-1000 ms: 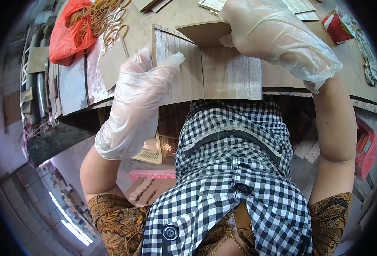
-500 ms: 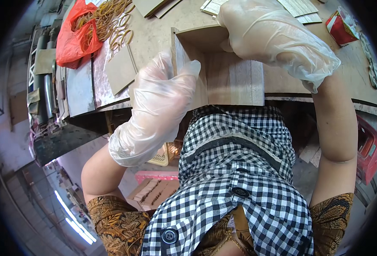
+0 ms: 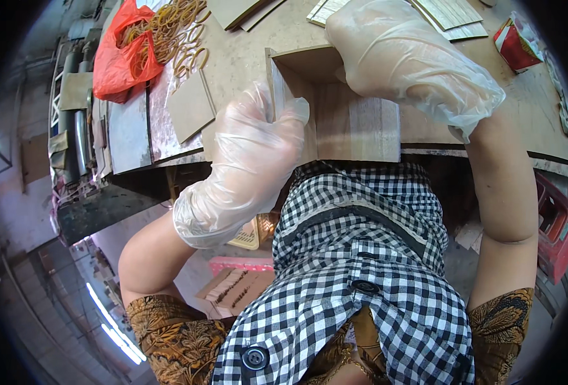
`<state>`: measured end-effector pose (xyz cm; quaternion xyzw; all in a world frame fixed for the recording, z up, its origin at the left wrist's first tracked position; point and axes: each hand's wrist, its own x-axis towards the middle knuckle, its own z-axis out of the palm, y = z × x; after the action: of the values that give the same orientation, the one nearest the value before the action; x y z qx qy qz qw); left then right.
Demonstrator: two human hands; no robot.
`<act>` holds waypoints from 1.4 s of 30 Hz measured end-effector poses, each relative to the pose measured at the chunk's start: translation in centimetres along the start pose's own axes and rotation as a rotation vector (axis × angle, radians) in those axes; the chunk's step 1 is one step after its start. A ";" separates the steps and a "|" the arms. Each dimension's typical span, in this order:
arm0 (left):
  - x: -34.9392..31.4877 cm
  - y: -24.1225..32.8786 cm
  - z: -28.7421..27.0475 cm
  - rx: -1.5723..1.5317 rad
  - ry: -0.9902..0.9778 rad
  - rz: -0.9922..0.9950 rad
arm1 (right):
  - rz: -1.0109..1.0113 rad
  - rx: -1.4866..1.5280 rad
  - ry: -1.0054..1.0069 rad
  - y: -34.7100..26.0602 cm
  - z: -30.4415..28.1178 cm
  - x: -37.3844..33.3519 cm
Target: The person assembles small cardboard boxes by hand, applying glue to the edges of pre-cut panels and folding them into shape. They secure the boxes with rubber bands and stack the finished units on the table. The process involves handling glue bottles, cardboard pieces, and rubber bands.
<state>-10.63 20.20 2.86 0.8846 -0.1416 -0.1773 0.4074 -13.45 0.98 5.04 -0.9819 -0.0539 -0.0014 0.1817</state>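
A wooden box (image 3: 358, 125) made of thin panels, its inside facing up and one side without a wall, sits at the table's near edge close to my apron. My left hand (image 3: 258, 151), in a clear plastic glove, grips the box's left panel between thumb and fingers. At the far right corner is my gloved right hand (image 3: 393, 54), its fingers curled over the box's far panel. The right fingertips are partly hidden behind the hand and the panel.
A red plastic bag (image 3: 126, 58) and loose rubber bands (image 3: 171, 32) lie at the far left. Thin boards (image 3: 191, 106) rest left of the box, more pale panels (image 3: 447, 16) at the back. A red and white packet (image 3: 518, 45) stands far right; a red plastic stool (image 3: 553, 224) is below.
The view has shifted slightly, so table and box appear a little further right. Both hands keep their hold on the box, with little other movement.
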 end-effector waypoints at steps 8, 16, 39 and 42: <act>0.2 1.1 -0.2 -0.134 -0.077 -0.083 | 0.039 -0.128 0.072 1.3 2.3 1.1; 0.3 3.3 -3.0 -0.261 -0.303 -0.162 | -0.055 0.031 -0.164 1.6 -2.7 0.7; 4.3 1.2 -2.9 0.049 -0.105 0.251 | 0.719 1.395 0.160 -2.2 11.5 -15.0; 4.6 2.2 -1.9 -0.027 -0.197 0.132 | 0.737 1.548 0.127 -3.3 11.1 -14.0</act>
<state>-5.89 18.29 4.79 0.8462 -0.2364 -0.2380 0.4139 -27.89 6.50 -4.51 -0.5343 0.2930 0.0399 0.7919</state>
